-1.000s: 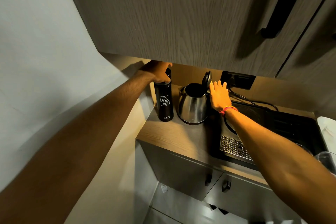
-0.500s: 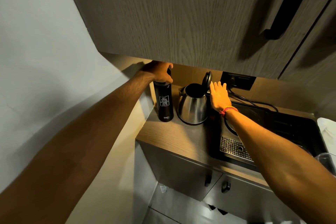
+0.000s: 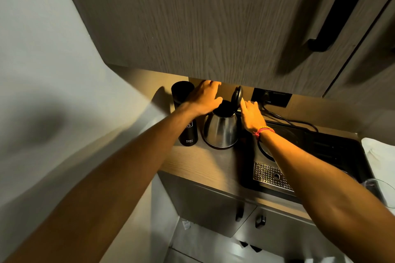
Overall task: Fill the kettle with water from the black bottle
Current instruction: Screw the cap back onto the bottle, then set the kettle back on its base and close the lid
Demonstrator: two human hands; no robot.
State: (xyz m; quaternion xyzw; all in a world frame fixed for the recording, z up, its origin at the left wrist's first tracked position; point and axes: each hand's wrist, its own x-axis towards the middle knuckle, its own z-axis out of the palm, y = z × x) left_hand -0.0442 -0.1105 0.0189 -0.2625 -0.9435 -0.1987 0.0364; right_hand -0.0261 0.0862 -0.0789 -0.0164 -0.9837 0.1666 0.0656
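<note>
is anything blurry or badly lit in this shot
Head view: the left hand is smeared by motion blur above the kettle; warm under-cabinet light hits the counter, the wall stays dim; wide-angle lens bends the cabinet edges.

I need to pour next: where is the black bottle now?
In the head view the black bottle stands upright at the counter's left end, just left of the kettle, partly behind the left forearm.

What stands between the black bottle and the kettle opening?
Only the left hand, which hovers over the kettle rim beside the black bottle. The kettle lid is raised upright.
</note>
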